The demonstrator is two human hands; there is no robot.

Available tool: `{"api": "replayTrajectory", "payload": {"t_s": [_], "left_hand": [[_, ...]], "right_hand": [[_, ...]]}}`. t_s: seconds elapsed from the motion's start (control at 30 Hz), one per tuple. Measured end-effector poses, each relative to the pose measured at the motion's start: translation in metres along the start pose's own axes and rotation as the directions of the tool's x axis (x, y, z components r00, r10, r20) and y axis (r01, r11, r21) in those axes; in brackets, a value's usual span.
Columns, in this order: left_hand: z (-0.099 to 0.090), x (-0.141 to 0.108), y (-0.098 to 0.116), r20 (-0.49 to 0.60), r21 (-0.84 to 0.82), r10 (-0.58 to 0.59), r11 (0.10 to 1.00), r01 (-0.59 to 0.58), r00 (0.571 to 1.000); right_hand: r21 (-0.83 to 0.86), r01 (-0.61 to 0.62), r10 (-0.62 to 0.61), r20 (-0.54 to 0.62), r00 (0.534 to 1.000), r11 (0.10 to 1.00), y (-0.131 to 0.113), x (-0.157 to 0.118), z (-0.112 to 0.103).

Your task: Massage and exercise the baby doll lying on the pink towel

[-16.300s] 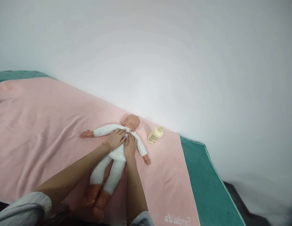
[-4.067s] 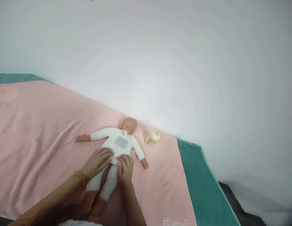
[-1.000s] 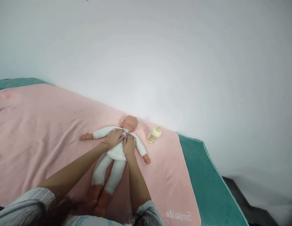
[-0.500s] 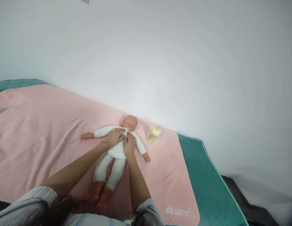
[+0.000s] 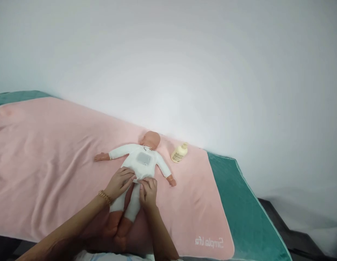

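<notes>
Low on doll (image 5: 143,169), left hand (image 5: 120,184), right hand (image 5: 149,192) touch hem (image 5: 136,181), grips unclear; bottle (image 5: 179,153) near blanket (image 5: 65,141) edge; widest room leftward.

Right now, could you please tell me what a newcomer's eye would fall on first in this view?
Probably the white-clad doll, just below the picture's middle on the pink cloth, with a grey panel on its torso. The left hand and right hand touch its lower torso. Near the wall, to the doll's right in the picture, a pale yellow bottle sits apart.
</notes>
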State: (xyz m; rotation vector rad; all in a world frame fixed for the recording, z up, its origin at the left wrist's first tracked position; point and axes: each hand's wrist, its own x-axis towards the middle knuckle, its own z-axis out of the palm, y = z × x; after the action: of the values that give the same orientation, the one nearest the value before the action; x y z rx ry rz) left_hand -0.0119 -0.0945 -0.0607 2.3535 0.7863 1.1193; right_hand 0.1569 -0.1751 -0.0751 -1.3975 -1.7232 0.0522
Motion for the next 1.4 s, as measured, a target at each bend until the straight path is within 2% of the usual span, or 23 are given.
{"api": "replayTrajectory", "payload": {"t_s": [0.2,0.37,0.5,0.67,0.8,1.03,1.27,1.4], "left_hand": [[0.003,0.004,0.0,0.05,-0.071,-0.068,0.995,0.071,0.996],[0.007,0.008,-0.001,0.073,-0.06,-0.116,0.991,0.12,0.991],[0.006,0.009,-0.003,0.08,-0.049,-0.084,0.995,0.088,0.993],[0.002,0.013,-0.005,-0.005,-0.02,-0.058,0.998,0.058,0.998],[0.004,0.016,-0.01,0.037,-0.007,-0.078,0.997,0.078,0.996],[0.007,0.015,-0.021,0.078,-0.059,-0.078,0.995,0.082,0.994],[-0.001,0.019,-0.025,-0.006,-0.126,-0.063,0.99,0.062,0.998],[0.003,0.022,-0.028,0.016,-0.104,-0.07,0.992,0.071,0.997]], "right_hand": [[0.077,-0.056,0.056,-0.003,0.998,0.995,0.002,0.009,0.005],[0.081,-0.119,0.119,0.015,0.993,0.99,0.004,0.011,0.007],[0.108,-0.122,0.123,0.002,0.992,0.987,0.004,0.013,0.006],[0.128,-0.141,0.15,-0.064,0.987,0.982,0.005,0.023,0.005],[0.105,-0.189,0.191,-0.01,0.982,0.976,0.008,0.03,0.007],[0.178,-0.245,0.234,0.081,0.969,0.953,0.011,0.035,0.005],[0.13,-0.22,0.217,0.043,0.975,0.967,0.009,0.044,0.0],[0.114,-0.24,0.236,0.049,0.971,0.964,0.01,0.043,0.005]]}}
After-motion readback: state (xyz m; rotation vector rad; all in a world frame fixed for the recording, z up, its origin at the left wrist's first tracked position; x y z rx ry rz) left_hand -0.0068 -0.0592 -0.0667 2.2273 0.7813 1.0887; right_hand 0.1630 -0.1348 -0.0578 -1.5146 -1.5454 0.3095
